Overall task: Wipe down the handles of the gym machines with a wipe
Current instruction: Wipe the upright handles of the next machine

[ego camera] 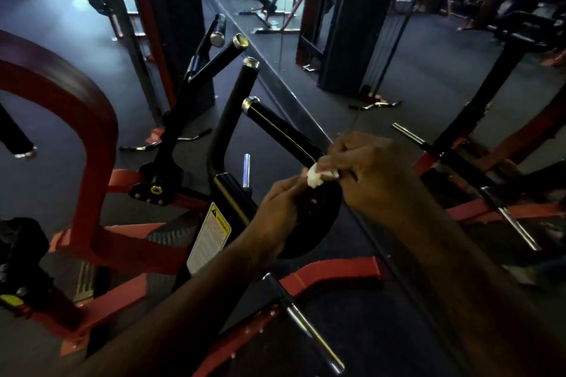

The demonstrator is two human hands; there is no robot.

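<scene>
Two hands meet over a white wipe at the base of a black machine handle.

Head view: the right hand (366, 168) curls around the lower end of the black handle (281, 128), pinching the crumpled white wipe (318, 176) against it at its fingertips. The left hand (283, 208), just below and left of the right, touches the wipe's left edge with curled fingers. The handle runs up and left from both hands to its chrome end cap (250, 102).

Wipe (318, 178): white. Handle (283, 131): black, chrome cap. Frame (88, 144): red. Label (209, 237): white, yellow top. Floor (76, 49): dark grey.
</scene>
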